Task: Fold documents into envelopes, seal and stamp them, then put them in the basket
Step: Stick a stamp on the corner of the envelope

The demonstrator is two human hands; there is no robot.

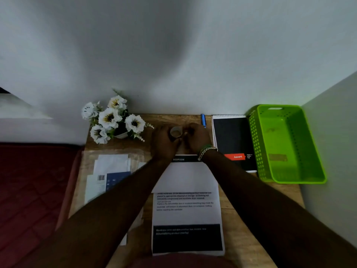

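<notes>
1. A small roll of clear tape, a short ring with a pale cardboard core, sits between both hands at the far middle of the wooden desk, whose top shows a light grain.
2. The left hand curls its fingers round the roll's left side and holds it.
3. The right hand meets the roll's right edge with fingers bent close, as if pinching at the tape; the frame is too blurred to tell what they hold. A metal chain bracelet and a green band circle that wrist.
4. A printed document lies flat below the hands, white paper with blurred text, a dark header band and a dark block near its bottom; its upper part looks folded over itself.
5. A stack of pale envelopes and papers, 1 with a barcode and a blue panel, lies at the left on a brown sheet, partly hidden by the left forearm.
6. The green plastic basket, rectangular with perforated walls, stands at the desk's right edge beside the wall.
7. A black spiral notepad with a red label lies between basket and hands; a blue pen lies just beyond the right hand.
8. White artificial flowers in a small pot stand at the far left.
9. A dark red quilted mattress adjoins the desk's left side.
</notes>
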